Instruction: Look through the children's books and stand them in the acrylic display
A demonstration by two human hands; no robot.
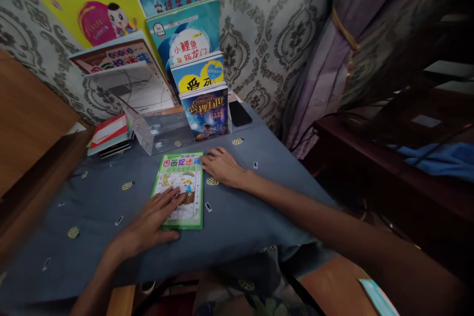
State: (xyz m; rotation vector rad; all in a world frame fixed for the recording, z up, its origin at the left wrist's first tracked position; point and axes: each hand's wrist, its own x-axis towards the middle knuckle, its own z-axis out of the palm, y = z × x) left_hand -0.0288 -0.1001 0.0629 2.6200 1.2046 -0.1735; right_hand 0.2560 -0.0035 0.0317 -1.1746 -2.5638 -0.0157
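Note:
A green-bordered children's picture book (190, 195) lies closed on the blue tablecloth, its cover facing up. My left hand (153, 215) rests flat across the book's lower left part, fingers spread and hiding some of the cover. At the book's upper right edge is my right hand (223, 167), palm down on the cloth, with its fingertips touching or very close to the edge. Its fingers are slightly bent and grip nothing that I can see. Just beyond the book stands a clear acrylic book rack (163, 140), holding a dark blue book (209, 116) at its front right.
Several larger books, including a yellow one (92, 5) and a teal one (185, 32), stand in tiers behind. A stack of books (111, 136) lies left of the rack. A black phone (240, 112) lies to its right. A purple curtain (314, 79) hangs beyond the table's right edge.

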